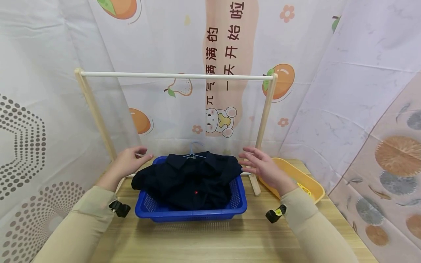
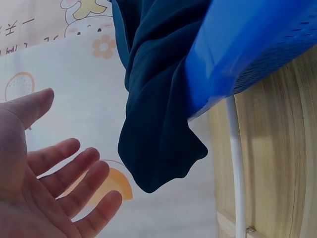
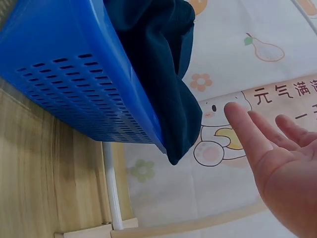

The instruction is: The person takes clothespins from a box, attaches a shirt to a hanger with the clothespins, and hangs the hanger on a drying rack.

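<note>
A dark navy collared shirt (image 1: 194,179) lies bunched in a blue plastic basket (image 1: 194,216), its two sleeves draped over the sides. At its collar sits a light blue hanger (image 1: 192,154), hook upward. My left hand (image 1: 131,160) is raised beside the left sleeve, fingers loosely bent and holding nothing. In the left wrist view a gap shows between that hand (image 2: 59,183) and the sleeve (image 2: 158,134). On the other side my right hand (image 1: 264,168) hovers by the right sleeve, fingers extended; the right wrist view shows this hand (image 3: 282,153) apart from the cloth (image 3: 171,94).
Behind the basket stands a wooden rack with a white top rail (image 1: 177,75). A yellow tray (image 1: 317,188) with a yellow item inside sits on the right of the wooden table (image 1: 194,243). Printed curtains (image 1: 164,44) hang at the back and sides.
</note>
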The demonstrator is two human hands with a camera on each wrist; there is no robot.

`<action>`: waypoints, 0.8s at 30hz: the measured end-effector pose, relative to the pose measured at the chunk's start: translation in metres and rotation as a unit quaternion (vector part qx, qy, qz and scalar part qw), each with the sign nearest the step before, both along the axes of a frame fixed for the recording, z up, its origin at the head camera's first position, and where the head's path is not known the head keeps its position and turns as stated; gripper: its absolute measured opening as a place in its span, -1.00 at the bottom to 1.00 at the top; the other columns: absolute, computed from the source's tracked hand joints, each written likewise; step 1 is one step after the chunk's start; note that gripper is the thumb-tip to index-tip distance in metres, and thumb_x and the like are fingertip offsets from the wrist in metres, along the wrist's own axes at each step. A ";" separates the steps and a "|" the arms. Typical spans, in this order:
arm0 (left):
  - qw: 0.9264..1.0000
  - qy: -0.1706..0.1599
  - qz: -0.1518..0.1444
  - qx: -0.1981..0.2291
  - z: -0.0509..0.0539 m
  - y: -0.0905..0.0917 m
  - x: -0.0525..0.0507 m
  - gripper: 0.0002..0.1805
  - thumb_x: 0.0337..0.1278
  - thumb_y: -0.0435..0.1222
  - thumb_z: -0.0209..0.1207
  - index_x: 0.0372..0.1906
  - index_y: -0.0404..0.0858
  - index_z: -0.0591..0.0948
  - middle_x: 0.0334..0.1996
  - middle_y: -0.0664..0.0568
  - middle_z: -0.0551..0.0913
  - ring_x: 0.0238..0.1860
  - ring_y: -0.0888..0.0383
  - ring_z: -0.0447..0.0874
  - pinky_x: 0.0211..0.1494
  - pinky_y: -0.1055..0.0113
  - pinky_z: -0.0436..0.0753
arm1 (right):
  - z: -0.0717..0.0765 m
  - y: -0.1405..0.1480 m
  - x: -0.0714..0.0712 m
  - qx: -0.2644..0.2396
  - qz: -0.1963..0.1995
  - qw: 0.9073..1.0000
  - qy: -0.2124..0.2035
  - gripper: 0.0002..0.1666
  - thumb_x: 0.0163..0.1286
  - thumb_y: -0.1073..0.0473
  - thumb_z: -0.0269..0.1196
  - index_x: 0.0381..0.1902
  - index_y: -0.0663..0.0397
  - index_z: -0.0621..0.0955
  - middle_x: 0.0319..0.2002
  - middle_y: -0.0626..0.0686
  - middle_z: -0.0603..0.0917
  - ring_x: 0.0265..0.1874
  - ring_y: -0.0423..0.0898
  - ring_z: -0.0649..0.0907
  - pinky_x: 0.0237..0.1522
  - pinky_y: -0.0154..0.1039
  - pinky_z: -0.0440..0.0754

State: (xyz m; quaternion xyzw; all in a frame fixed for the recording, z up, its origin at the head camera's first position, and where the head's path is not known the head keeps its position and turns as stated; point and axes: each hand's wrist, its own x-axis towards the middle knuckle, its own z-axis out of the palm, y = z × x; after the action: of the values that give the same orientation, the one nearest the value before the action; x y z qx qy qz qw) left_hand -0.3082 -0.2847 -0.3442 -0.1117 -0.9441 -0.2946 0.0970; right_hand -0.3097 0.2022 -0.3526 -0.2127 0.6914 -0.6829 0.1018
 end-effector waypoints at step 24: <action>0.995 -0.097 -0.019 -0.014 -0.008 0.004 -0.015 -0.45 0.31 -0.20 0.30 0.19 -0.55 0.53 0.04 -0.41 0.62 0.07 -0.30 0.59 0.11 -0.16 0.57 | -0.013 -0.023 -0.014 0.064 0.049 0.996 -0.028 -0.26 0.62 0.04 0.13 0.52 0.34 0.17 0.38 0.44 0.36 0.32 0.29 0.49 0.24 0.11 0.51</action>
State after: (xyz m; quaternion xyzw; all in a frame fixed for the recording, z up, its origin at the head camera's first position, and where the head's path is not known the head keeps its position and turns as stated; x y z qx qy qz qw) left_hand -0.3229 -0.2802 -0.3521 -0.1013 -0.9508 -0.2928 -0.0025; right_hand -0.3237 0.1792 -0.3658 -0.2200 0.7194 -0.6370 0.1684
